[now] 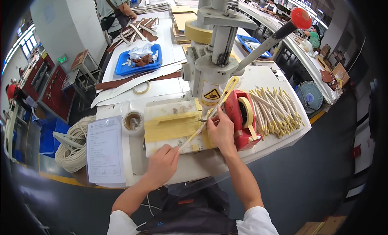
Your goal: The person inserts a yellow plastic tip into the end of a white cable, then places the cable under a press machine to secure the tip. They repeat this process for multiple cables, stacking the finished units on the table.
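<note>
The right hand (221, 128) pinches a pale cord (193, 137) at the foot of the press (214, 65); the left hand (163, 164) pinches the cord's nearer stretch, in front of the press and to its left. Between them the cord slants over the press's yellow-taped base (169, 128). Handling it well likely means keeping that span straight and lightly taut, fingertips clear of the press's underside. The tape dispenser (232, 113), just right of the press, probably crowds the right hand.

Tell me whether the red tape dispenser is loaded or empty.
Loaded: a round, pale-yellow tape roll sits in the red tape dispenser, its free strip stretched toward the near end.
</note>
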Demonstrator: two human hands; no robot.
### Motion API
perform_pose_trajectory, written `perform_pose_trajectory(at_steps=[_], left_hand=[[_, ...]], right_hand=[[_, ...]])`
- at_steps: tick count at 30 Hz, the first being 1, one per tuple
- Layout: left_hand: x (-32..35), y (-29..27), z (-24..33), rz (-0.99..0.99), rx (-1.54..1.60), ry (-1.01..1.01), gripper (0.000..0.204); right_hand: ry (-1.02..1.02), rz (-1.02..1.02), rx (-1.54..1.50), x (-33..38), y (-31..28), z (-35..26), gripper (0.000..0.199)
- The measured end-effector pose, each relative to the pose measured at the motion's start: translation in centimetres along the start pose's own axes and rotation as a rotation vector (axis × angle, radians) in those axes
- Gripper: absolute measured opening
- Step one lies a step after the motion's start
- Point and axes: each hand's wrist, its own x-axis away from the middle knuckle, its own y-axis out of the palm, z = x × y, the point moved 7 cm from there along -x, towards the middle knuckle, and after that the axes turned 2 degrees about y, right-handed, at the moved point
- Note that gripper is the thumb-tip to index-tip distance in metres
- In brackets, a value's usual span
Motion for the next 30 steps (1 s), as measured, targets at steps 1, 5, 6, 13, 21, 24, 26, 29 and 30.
perform_pose_trajectory(at_steps=[1, 5, 6, 13, 21, 24, 26, 29, 30], left_hand=[[-0.5, 0.2, -0.1, -0.011, 0.001, -0.008, 0.012], [-1.8, 1.0, -0.8, -0.038, -0.044, 0.012, 0.013], [-1.9, 1.3, -1.0, -0.04, -0.067, 0.026, 0.013], [-2.1, 2.5, -1.4, -0.051, -0.125, 0.13, 0.027], [-3.1, 3.6, -0.9, -0.05, -0.176, 0.211, 0.03], [-3.2, 3.8, -1.2, -0.041, -0.146, 0.23, 0.028], [-3.3, 3.8, -1.5, -0.043, -0.062, 0.208, 0.028], [-3.2, 3.8, -1.6, -0.037, -0.052, 0.222, 0.029], [-3.3, 3.9, -1.5, -0.035, -0.066, 0.238, 0.029]], right_hand=[[-0.039, 0.015, 0.047, -0.3, 0.0, -0.2, 0.051], [-0.168, 0.036, 0.105, -1.0, 0.7, 0.3, 0.037], [-0.194, 0.053, 0.11, -0.9, 0.8, 0.3, 0.035], [-0.293, 0.094, 0.222, -0.8, 1.4, -0.7, 0.027], [-0.258, 0.059, 0.275, -1.1, 1.9, -0.4, 0.013], [-0.299, 0.091, 0.248, -1.0, 1.7, -0.8, 0.008], [-0.288, 0.086, 0.247, -0.9, 1.3, -1.2, 0.009], [-0.263, 0.069, 0.24, -1.0, 1.5, -1.1, 0.011], [-0.255, 0.064, 0.239, -1.0, 1.5, -1.0, 0.012]])
